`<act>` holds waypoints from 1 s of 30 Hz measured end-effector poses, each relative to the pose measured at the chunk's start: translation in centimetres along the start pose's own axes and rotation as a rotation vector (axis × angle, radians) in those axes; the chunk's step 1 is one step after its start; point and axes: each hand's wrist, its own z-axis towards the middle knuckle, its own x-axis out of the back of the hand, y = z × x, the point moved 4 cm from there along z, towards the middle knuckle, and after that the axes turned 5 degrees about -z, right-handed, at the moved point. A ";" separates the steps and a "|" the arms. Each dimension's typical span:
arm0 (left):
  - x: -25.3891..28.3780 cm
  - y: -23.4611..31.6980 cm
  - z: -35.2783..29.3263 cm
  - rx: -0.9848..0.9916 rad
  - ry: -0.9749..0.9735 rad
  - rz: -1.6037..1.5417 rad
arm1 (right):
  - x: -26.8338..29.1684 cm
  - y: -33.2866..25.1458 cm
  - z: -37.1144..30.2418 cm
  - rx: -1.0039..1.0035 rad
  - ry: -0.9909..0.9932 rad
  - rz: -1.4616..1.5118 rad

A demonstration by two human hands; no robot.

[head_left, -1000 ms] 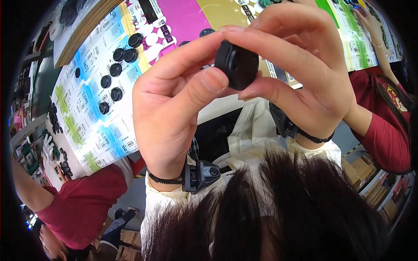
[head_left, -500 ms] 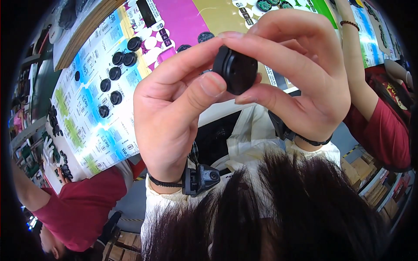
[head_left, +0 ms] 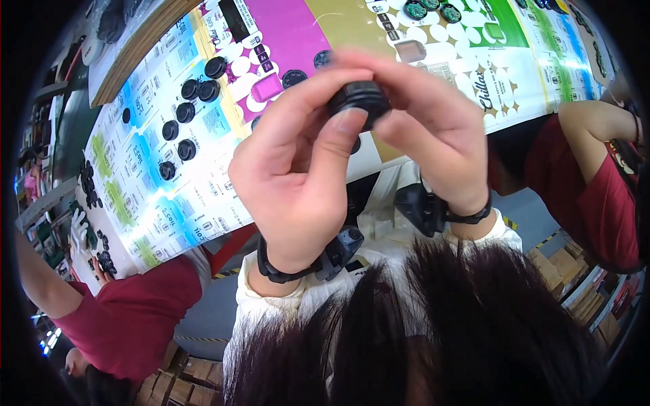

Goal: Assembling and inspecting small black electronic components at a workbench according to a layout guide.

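Note:
A thick black disc-shaped part (head_left: pixel 357 93) with a ridged rim is held up over the table's near edge. My left hand (head_left: pixel 288 183) grips it from the left, thumb on its near side and index finger along its top. My right hand (head_left: pixel 443 128) closes around it from the right, its fingers smeared by motion over the top. Part of the disc is hidden by fingers. To the left, several similar black round parts (head_left: pixel 208 91) lie on the printed sheet. Dark round pieces (head_left: pixel 294 79) lie just beyond my left hand.
Printed sheets (head_left: pixel 217 196) cover the table. Round pieces with green insides (head_left: pixel 450 13) sit at the far side. A wooden-edged board (head_left: pixel 142 53) stands at the far left. People in red shirts work at left (head_left: pixel 149 311) and right (head_left: pixel 575 176). Cardboard boxes (head_left: pixel 563 264) are stacked behind.
Both hands have drawn lower and nearer together, and the disc has tilted from its flat face to its rim. The right-hand co-worker's arm has pulled back from the table.

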 end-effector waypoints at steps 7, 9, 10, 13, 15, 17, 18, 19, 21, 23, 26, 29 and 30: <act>0.8 -2.0 -0.4 -0.021 -0.078 0.224 | -0.6 2.8 -1.7 -0.372 0.014 0.271; 3.3 -3.4 0.7 0.274 -0.045 0.182 | -1.0 4.6 -1.2 -0.483 -0.056 0.298; 4.4 -4.2 1.1 0.416 -0.040 0.154 | -0.2 5.1 -0.9 -0.478 -0.051 0.297; 8.8 -4.1 2.9 0.256 -0.098 0.630 | 3.8 5.0 0.5 -0.177 -0.013 -0.453; 10.8 -5.0 3.3 0.080 -0.187 1.138 | 3.6 6.4 1.9 -0.117 -0.090 -0.561; 10.9 -5.3 3.5 -0.038 -0.241 1.383 | 3.1 6.7 3.0 0.005 -0.242 -0.784; 11.1 -4.3 2.9 -0.052 -0.284 1.448 | 2.2 6.7 3.8 0.030 -0.239 -0.771; 11.3 -3.2 2.2 -0.064 -0.325 1.513 | 0.7 6.5 4.5 0.125 -0.318 -0.751; 11.2 -3.7 1.9 -0.116 -0.393 1.532 | -0.4 8.1 5.2 0.194 -0.375 -0.786; 11.1 -4.7 1.7 -0.053 -0.472 1.460 | -0.7 10.2 5.3 0.196 -0.552 -0.751; 11.0 -4.5 1.0 -0.021 -0.519 1.473 | -0.9 10.2 6.2 0.181 -0.669 -0.766; 11.0 -4.5 0.9 -0.021 -0.565 1.538 | -1.6 10.3 6.5 0.191 -0.714 -0.819; 11.2 -4.6 1.2 -0.038 -0.564 1.646 | -1.7 10.5 6.4 0.203 -0.700 -0.868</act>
